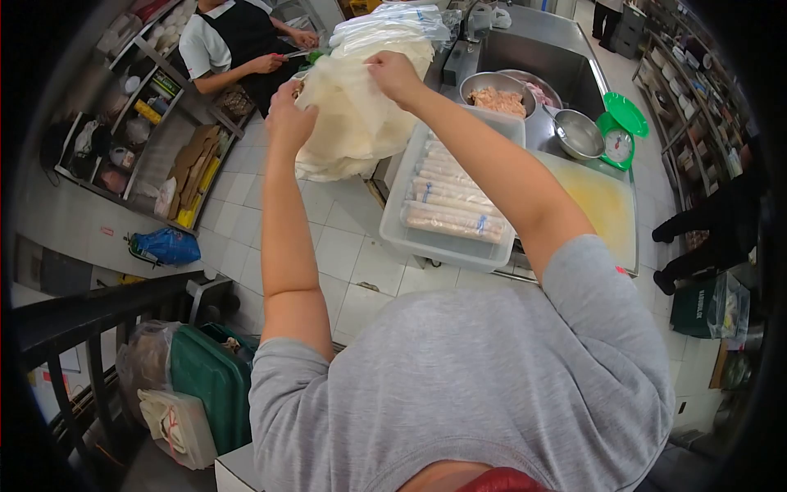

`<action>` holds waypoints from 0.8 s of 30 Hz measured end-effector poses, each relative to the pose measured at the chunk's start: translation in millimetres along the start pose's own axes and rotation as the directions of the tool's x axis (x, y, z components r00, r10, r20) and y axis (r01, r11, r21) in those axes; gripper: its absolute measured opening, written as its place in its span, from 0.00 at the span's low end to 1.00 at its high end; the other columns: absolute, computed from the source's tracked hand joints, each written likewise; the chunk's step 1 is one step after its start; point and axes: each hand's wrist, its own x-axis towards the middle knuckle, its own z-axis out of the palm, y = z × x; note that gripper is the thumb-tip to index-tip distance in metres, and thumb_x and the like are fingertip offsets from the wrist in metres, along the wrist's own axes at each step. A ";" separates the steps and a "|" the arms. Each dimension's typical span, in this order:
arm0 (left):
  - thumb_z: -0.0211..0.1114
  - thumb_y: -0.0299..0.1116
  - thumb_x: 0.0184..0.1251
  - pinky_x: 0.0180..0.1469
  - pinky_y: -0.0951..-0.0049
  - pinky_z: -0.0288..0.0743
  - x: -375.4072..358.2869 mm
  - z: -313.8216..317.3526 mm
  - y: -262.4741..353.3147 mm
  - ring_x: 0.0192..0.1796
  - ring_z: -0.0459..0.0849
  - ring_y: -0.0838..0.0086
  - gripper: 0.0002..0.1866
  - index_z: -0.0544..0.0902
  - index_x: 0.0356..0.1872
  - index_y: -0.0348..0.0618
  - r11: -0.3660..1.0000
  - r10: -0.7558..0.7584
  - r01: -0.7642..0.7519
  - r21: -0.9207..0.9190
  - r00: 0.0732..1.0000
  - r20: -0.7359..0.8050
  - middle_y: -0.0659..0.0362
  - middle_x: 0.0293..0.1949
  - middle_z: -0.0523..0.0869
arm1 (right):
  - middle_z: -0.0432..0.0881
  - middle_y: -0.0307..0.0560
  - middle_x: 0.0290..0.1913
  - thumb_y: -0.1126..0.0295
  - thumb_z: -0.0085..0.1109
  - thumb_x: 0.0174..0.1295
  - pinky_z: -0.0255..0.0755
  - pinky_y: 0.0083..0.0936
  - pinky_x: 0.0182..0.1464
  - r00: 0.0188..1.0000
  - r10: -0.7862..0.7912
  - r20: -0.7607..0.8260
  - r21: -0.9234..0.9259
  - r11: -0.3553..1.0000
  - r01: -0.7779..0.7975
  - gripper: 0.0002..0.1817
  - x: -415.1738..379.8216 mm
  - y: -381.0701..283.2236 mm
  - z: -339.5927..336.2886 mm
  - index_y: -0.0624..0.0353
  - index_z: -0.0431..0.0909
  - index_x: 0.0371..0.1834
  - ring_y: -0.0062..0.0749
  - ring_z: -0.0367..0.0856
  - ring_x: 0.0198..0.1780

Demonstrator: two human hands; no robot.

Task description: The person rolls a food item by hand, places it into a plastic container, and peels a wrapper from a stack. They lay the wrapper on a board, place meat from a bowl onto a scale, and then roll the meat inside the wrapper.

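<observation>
Between the hands [291, 121], sheer cream sheet [351, 92]

The person wears a plain, heather-grey T-shirt [459, 369] of soft knit fabric, with light creasing noted across the body and a rounded neckline at the lower edge of the view. Both sleeves are short and of matching grey; forearms, left hand [291, 116] and right hand [397, 79] are bare. A dark red item [502, 480] is partly visible beside the neckline, type undetermined.
</observation>
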 end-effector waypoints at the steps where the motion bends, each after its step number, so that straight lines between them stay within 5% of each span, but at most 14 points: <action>1: 0.65 0.42 0.53 0.50 0.59 0.72 7.9 5.5 6.2 0.46 0.82 0.55 0.29 0.71 0.57 0.46 1.000 0.009 -0.009 0.010 0.999 0.035 0.50 0.41 0.83 | 0.80 0.44 0.29 0.73 0.56 0.58 0.71 0.25 0.31 0.998 0.020 0.060 0.004 1.000 -0.020 0.08 0.7 -9.1 4.0 0.66 0.81 0.36 0.25 0.76 0.29; 3: 0.63 0.45 0.56 0.50 0.57 0.72 14.1 8.7 14.8 0.46 0.81 0.52 0.27 0.71 0.56 0.46 0.998 -0.049 0.052 -0.030 0.995 0.089 0.49 0.41 0.83 | 0.80 0.44 0.29 0.71 0.56 0.58 0.70 0.25 0.31 0.982 0.059 0.180 0.013 0.998 -0.062 0.10 4.5 -24.2 8.9 0.67 0.80 0.36 0.24 0.75 0.30; 6: 0.62 0.47 0.60 0.44 0.57 0.72 20.0 3.7 22.1 0.41 0.81 0.50 0.20 0.76 0.45 0.43 0.974 -0.184 0.202 -0.106 0.970 0.158 0.47 0.35 0.82 | 0.79 0.43 0.29 0.68 0.57 0.57 0.68 0.26 0.30 0.995 0.081 0.062 -0.154 0.986 -0.071 0.12 22.4 -24.0 9.1 0.67 0.80 0.35 0.24 0.74 0.31; 9: 0.60 0.47 0.63 0.38 0.57 0.70 25.4 -7.2 33.9 0.37 0.80 0.48 0.18 0.78 0.35 0.40 0.977 -0.161 0.182 -0.110 0.971 0.179 0.45 0.29 0.81 | 0.78 0.43 0.27 0.65 0.60 0.55 0.67 0.26 0.28 0.906 0.416 0.071 -0.105 0.907 -0.408 0.14 31.2 -33.2 -1.4 0.68 0.80 0.36 0.25 0.73 0.28; 10: 0.60 0.47 0.64 0.36 0.57 0.70 23.6 -14.6 49.0 0.36 0.79 0.48 0.18 0.77 0.32 0.39 0.977 -0.125 0.147 -0.153 0.981 0.146 0.44 0.28 0.80 | 0.81 0.56 0.31 0.65 0.61 0.51 0.72 0.34 0.28 0.932 0.314 0.180 -0.042 0.949 -0.312 0.19 30.3 -34.5 -3.9 0.77 0.78 0.35 0.37 0.81 0.31; 13: 0.60 0.46 0.64 0.34 0.59 0.70 22.6 -12.2 53.2 0.32 0.79 0.50 0.17 0.78 0.30 0.39 0.959 0.005 0.014 -0.284 0.998 0.065 0.44 0.27 0.80 | 0.81 0.54 0.31 0.60 0.65 0.50 0.72 0.33 0.27 0.923 0.293 0.249 -0.099 0.956 -0.277 0.24 -3.2 -70.9 -2.1 0.76 0.78 0.35 0.36 0.81 0.31; 14: 0.60 0.46 0.64 0.33 0.60 0.70 23.5 -9.2 50.9 0.31 0.79 0.50 0.17 0.79 0.31 0.40 0.945 0.052 -0.037 -0.325 0.998 0.040 0.44 0.26 0.80 | 0.82 0.55 0.33 0.55 0.67 0.49 0.74 0.33 0.33 0.919 0.228 0.321 -0.263 0.954 -0.145 0.26 3.8 -57.5 5.7 0.75 0.79 0.34 0.38 0.82 0.33; 18: 0.60 0.45 0.66 0.32 0.65 0.69 33.3 -17.4 28.1 0.25 0.77 0.63 0.17 0.81 0.31 0.39 0.896 -0.055 0.081 -0.436 0.996 0.071 0.49 0.23 0.80 | 0.83 0.59 0.36 0.52 0.64 0.51 0.74 0.34 0.47 0.995 -0.012 0.097 -0.424 0.904 0.052 0.22 10.6 -42.1 1.3 0.65 0.83 0.32 0.47 0.82 0.41; 21: 0.59 0.45 0.66 0.31 0.68 0.69 38.6 -21.8 1.4 0.23 0.74 0.72 0.18 0.81 0.31 0.37 0.865 -0.146 0.176 -0.470 0.984 0.099 0.54 0.20 0.80 | 0.82 0.58 0.33 0.51 0.63 0.53 0.74 0.35 0.44 0.998 0.065 0.027 -0.224 0.973 -0.057 0.22 26.2 -15.6 -29.9 0.63 0.83 0.32 0.48 0.82 0.38; 24: 0.59 0.44 0.66 0.31 0.69 0.68 36.9 -30.4 0.0 0.23 0.72 0.75 0.19 0.81 0.30 0.35 0.881 -0.251 0.295 -0.369 0.954 0.165 0.56 0.19 0.79 | 0.83 0.56 0.29 0.52 0.62 0.53 0.73 0.35 0.41 0.999 0.038 0.017 -0.311 0.950 -0.031 0.21 25.7 -14.4 -63.5 0.63 0.83 0.31 0.46 0.81 0.35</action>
